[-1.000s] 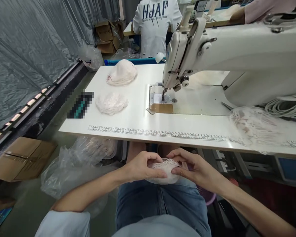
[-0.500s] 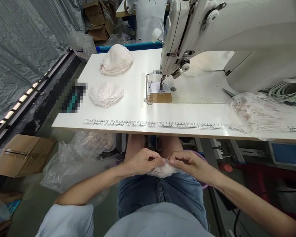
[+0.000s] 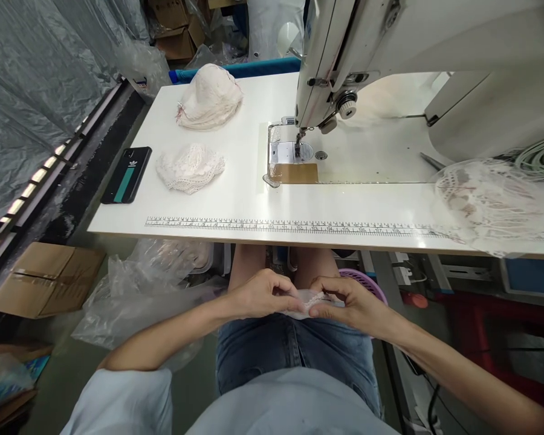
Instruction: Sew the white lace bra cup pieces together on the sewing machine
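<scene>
Over my lap, a small piece of white lace fabric (image 3: pixel 304 301) is stretched between my two hands. My left hand (image 3: pixel 267 295) pinches its left side with thumb and fingers. At the right side, my right hand (image 3: pixel 344 300) grips it the same way; part of the cloth is hidden behind the fingers. On the sewing table beyond lie a flat white lace piece (image 3: pixel 191 169) and a stack of cup-shaped pale fabric pieces (image 3: pixel 211 98). Another heap of white lace (image 3: pixel 489 202) lies at the table's right end, partly over the front edge.
A white sewing machine (image 3: pixel 330 78) stands on the white table (image 3: pixel 236 208), which has a printed ruler along its front. A phone (image 3: pixel 127 175) lies at the left edge. Plastic bags (image 3: pixel 140 302), a cardboard box (image 3: pixel 48 278) and a purple basket (image 3: pixel 365 283) are below.
The lace fabric has been turned in my hands and now shows a smoother, sheerer face with a lace edge toward the right hand. My view has shifted slightly.
</scene>
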The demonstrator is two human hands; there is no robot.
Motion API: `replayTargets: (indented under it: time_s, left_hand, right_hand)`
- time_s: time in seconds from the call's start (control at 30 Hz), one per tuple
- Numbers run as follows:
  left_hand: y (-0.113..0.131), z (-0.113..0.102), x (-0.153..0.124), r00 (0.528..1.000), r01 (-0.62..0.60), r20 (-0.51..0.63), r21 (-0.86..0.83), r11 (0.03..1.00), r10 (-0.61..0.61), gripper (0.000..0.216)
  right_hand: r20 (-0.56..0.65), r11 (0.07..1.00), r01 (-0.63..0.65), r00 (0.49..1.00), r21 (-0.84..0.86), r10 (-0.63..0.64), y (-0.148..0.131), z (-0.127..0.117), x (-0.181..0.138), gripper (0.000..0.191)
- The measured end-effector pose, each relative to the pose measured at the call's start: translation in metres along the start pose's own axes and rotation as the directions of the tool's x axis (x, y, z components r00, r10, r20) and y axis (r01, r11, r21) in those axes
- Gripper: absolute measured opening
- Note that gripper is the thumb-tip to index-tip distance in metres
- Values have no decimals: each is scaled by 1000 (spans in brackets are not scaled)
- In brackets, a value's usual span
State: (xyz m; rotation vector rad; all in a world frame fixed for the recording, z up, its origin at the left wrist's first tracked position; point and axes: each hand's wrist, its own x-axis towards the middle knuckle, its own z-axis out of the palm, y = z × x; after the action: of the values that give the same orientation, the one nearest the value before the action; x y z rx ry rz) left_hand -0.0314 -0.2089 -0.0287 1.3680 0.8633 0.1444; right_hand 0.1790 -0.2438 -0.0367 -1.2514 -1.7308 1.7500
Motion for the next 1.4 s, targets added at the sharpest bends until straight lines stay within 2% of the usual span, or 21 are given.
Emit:
replayTargets:
  time_s: [0.13,0.23,0.4,0.47,0.6,0.7,0.8,0.9,1.13,1.4]
  left_hand:
    - [-1,-3,0,1000,29,11,25,999,-29,37]
    - [-3,-3,1,999,14,51,-18,1000,-13,31]
    - [-4,-3,6,999,-35,9,78,996,34,28]
    - [-4,-4,8,999,-42,23,77,996,41,26]
    - [-2,-7,9,997,3,81,35,999,-6,22]
    - [-2,-9,9,993,43,109,-48,998,-38,22]
    - [-4,-11,8,991,56,129,-90,994,-44,26]
    - [-4,-11,7,990,39,135,-74,996,-29,28]
    - [-3,-16,3,991,27,134,-40,999,-21,19]
    - [-20,-11,3,993,19,114,-56,998,-13,22]
  right_hand:
    - [4,1000,-6,1000,0,6,2,-1,3,32]
    - [-31,999,-20,999,-49,19,9,-1,4,37]
    - [-137,971,-59,990,-231,28,15,0,1,38]
    - [-142,969,-53,990,-242,18,13,0,1,37]
    - [13,1000,-15,1000,-20,15,9,-3,5,31]
    - [86,982,-96,993,162,83,10,-6,7,31]
    - [156,949,-196,975,248,160,13,-9,9,31]
    - [217,935,-206,965,288,146,14,-10,10,27]
    - [159,959,-165,979,230,130,14,-12,13,25]
    - [100,939,-196,980,282,174,16,-21,8,24]
